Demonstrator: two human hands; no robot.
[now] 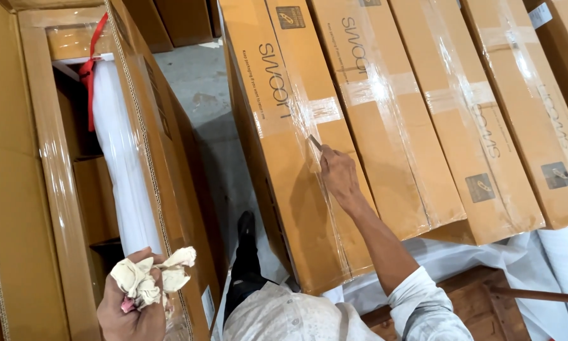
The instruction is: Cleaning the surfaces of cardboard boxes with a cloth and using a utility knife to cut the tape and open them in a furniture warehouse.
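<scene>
While left hand (131,309) grips rag (150,278), right hand (338,177) w/ blade (314,141) on box (296,189).

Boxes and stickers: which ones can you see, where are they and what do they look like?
Long brown cardboard boxes wrapped in clear film: lying side by side, right.
Small dark square labels: on the box faces.
Open tall brown cardboard box: left, holding a white wrapped roll tied with red ribbon.
Small white sticker: on the open box's side, near the bottom.

A storeroom for packing big boxes.
Long brown cardboard boxes wrapped in clear plastic (385,107) are leaning in a row on a bare grey concrete floor (202,82).
</scene>
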